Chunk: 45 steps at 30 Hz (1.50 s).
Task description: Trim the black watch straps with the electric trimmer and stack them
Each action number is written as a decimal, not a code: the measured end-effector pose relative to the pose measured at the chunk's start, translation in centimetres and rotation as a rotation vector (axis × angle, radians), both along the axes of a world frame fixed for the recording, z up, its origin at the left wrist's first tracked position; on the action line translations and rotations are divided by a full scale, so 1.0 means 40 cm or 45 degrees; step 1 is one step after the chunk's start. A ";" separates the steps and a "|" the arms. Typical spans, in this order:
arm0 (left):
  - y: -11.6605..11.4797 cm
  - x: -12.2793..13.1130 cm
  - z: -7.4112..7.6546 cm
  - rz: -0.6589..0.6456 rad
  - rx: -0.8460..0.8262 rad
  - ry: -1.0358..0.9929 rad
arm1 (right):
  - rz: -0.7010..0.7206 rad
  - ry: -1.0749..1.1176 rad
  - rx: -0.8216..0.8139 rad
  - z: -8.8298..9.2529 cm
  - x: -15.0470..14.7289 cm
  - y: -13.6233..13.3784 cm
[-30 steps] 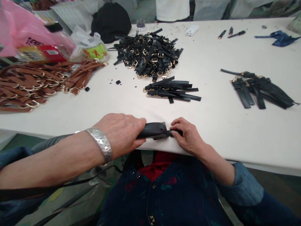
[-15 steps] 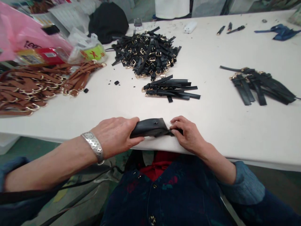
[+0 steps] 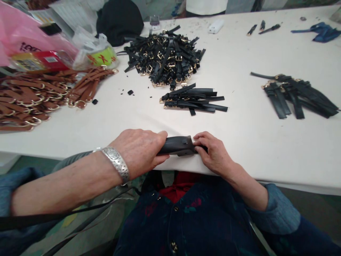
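Since the left hand (image 3: 140, 151) is wrapped around the thick body of the black handheld tool (image 3: 176, 145), thumb above and a finger below, the tool's far end is left uncovered and points toward the right hand (image 3: 214, 153). That hand is almost closed, fingertips pinching a narrow black piece (image 3: 203, 148) right at the tool's end, probably to steady it there; most of the piece is hidden by the fingers, so what it is cannot be told.

Taking the heap of black straps (image 3: 165, 58) as landmark, the tool and the piece are on its near side, by the edge of the white surface (image 3: 245, 145), seemingly to suit both forearms. Whether the tool rests on the surface cannot be told.

Just on the near side of the heap lies a small bundle of black straps (image 3: 194, 100), laid roughly lengthwise, perhaps for easy reach. Well to the heap's right is a fanned group of black straps (image 3: 295, 94); to its left lie the brown straps (image 3: 29, 94), apart from the black ones, which likely avoids mixing colours.
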<state>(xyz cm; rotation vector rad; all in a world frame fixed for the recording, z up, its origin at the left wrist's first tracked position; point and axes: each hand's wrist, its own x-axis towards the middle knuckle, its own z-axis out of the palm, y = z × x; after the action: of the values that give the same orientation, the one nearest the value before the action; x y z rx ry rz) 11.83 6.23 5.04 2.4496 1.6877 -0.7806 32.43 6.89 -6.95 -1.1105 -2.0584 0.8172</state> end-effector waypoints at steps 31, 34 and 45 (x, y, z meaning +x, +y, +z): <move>-0.002 -0.122 -0.040 0.360 -0.054 -0.307 | 0.019 -0.003 0.031 -0.004 0.002 -0.005; -0.028 -0.171 -0.032 0.413 -0.064 -0.288 | 0.019 0.001 0.033 -0.003 0.003 -0.005; -0.022 -0.084 -0.064 0.361 -0.012 -0.265 | -0.001 -0.017 0.036 0.001 0.003 -0.007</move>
<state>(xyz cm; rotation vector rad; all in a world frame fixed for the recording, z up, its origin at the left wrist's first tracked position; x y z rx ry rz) 8.49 5.33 2.48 2.1295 1.8833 -0.4808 32.53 6.60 -6.90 -1.1042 -2.0739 0.7802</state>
